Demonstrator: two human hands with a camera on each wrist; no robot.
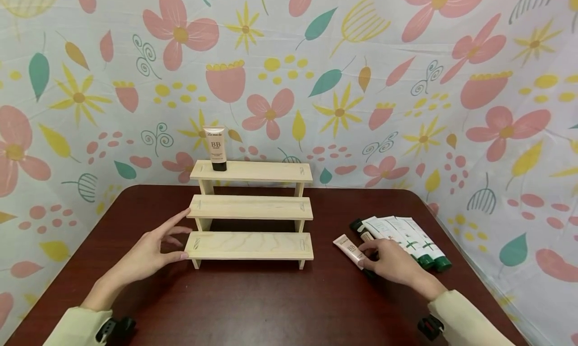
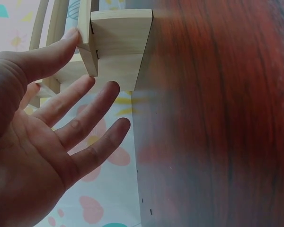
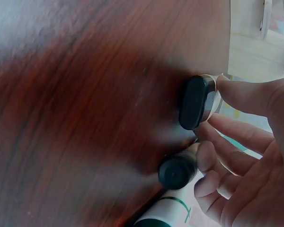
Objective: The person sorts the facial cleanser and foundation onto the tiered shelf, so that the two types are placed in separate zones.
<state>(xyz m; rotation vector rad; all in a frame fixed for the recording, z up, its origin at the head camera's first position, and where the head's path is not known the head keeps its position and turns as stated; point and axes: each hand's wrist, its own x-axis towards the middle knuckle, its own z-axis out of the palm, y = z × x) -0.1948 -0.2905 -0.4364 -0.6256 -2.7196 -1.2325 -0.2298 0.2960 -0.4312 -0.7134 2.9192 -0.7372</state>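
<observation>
A three-step wooden display stand (image 1: 253,246) is on the table, with one BB cream tube (image 1: 215,146) upright on its top step at the left. My left hand (image 1: 143,255) is at the stand's left side. Its thumb touches the lowest step's end and its other fingers are extended, as the left wrist view shows. At the right, my right hand (image 1: 394,262) pinches a second BB cream tube (image 1: 347,249) between thumb and fingers. That tube lies slanted, and its black cap (image 3: 193,103) faces the right wrist camera.
Beside the right hand lies another tube with a black end (image 1: 361,228). Several white tubes with green caps (image 1: 422,240) lie side by side to its right. The dark red wooden table (image 1: 253,306) ends at a flower-patterned cloth backdrop (image 1: 338,50).
</observation>
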